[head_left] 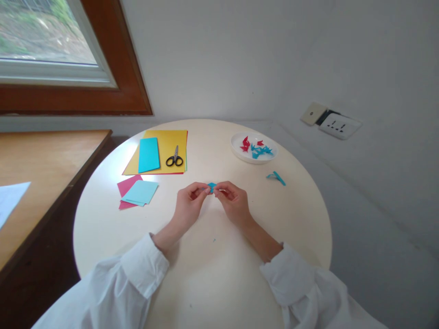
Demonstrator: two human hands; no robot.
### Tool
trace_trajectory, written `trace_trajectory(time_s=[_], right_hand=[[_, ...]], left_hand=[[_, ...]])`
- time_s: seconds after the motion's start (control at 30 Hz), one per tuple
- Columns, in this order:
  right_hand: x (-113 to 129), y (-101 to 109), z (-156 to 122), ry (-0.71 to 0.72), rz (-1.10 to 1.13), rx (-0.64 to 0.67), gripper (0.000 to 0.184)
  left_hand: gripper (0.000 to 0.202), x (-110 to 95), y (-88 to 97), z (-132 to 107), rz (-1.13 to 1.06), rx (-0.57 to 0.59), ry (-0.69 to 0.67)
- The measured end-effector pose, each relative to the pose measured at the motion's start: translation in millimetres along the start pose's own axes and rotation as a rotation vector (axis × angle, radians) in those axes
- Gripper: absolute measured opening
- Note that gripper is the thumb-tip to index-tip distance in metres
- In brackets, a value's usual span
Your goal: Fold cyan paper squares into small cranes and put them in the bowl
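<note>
Between my fingertips, above the middle of the round white table (219, 278), is a small piece of blue folded paper (211, 186). My left hand (189, 204) pinches its left side, and my right hand (234, 202) pinches the right side. Fingers cover much of the paper, so its full shape is hidden. To the right lie narrow blue paper scraps (278, 177). Beyond them stands a shallow white dish (236, 153) holding small folded paper shapes, red (245, 144) and blue (261, 151).
At the back left, scissors (174, 157) with black handles and a blue paper sheet (148, 155) lie on yellow paper (168, 137). Nearer are light blue squares (140, 192) over dark pink paper (128, 184). A wooden table (51, 155) stands left; a wall socket (339, 125) is at right.
</note>
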State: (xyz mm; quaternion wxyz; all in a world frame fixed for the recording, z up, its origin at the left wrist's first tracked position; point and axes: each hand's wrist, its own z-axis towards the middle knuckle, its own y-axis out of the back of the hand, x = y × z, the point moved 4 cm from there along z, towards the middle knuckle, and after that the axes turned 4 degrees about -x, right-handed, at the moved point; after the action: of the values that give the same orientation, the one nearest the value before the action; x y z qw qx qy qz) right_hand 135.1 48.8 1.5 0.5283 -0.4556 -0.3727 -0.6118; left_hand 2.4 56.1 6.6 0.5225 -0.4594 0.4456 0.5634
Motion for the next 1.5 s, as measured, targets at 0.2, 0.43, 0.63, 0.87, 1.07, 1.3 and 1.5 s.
trace_trajectory(time_s=[0.2,0.43,0.63,0.87,1.07,1.3,1.5], right_hand=[[0.1,-0.9,0.7,0.057,-0.032,0.013,0.005],[-0.3,-1.0,0.5,0.019,-0.010,0.005,0.006],[-0.2,-1.1,1.0,0.067,0.035,0.026,0.003],[3.9,-2.5,0.2,0.169,-0.004,0.043,0.004],[0.7,-1.4,1.8,0.209,-0.001,0.070,0.003],[0.5,2.2,4.9,0.308,-0.080,0.093,0.010],[6.6,-0.3,5.4,0.376,-0.129,0.133,0.015]], left_hand=[[0.014,2.1,-0.6,-1.1,0.028,-0.005,-0.020],[0.015,1.6,-0.5,-0.9,0.045,-0.007,-0.033],[0.015,2.3,0.7,-0.2,0.056,-0.013,-0.034],[0.015,2.7,-1.3,-1.0,0.050,0.012,-0.051],[0.014,2.4,-0.2,-0.7,0.059,-0.029,-0.041],[0.012,-4.0,-1.2,-3.1,0.076,-0.021,-0.023],[0.011,-4.8,-2.6,-4.7,0.029,-0.035,-0.013]])
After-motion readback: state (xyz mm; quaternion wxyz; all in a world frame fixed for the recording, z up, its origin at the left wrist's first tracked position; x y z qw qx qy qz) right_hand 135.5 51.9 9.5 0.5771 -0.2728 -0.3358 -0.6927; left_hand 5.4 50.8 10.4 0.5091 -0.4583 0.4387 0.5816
